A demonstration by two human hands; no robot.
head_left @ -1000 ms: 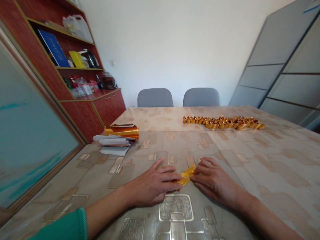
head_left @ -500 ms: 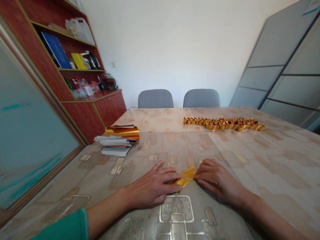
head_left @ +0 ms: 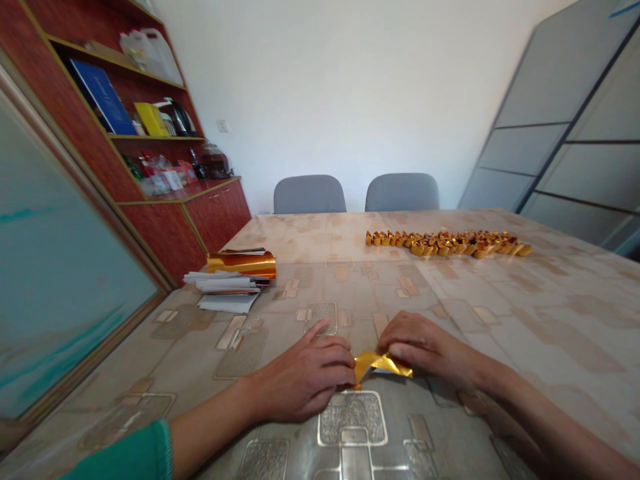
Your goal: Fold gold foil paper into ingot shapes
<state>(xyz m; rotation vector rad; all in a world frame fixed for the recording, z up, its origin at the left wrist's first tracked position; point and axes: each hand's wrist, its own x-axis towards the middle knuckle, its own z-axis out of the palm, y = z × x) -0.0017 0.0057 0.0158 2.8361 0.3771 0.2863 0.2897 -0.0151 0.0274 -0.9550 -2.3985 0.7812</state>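
Note:
A small piece of gold foil paper (head_left: pixel 387 364), bent with a raised fold and a pale underside, sits on the table between my hands. My left hand (head_left: pixel 313 373) rests palm down at its left end, the fingers bent over that end and hiding it, while one finger sticks out forward. On the other side my right hand (head_left: pixel 425 343) pinches the paper's far right part between thumb and fingers. Farther back on the right, several folded gold paper pieces (head_left: pixel 445 244) stand close together in rows.
Left of my hands lie a stack of pale paper sheets (head_left: pixel 227 283) and a curled gold sheet (head_left: pixel 245 264). The patterned tablecloth (head_left: pixel 280 453) covers the table. Beyond it stand two grey chairs (head_left: pixel 310 195) (head_left: pixel 403 193). A red shelf cabinet (head_left: pixel 215 210) is at the left.
My right hand has shifted slightly left and over the paper. The paper's right part, a flat point before, now bends down toward me with its pale underside showing. My left hand stays nearly still.

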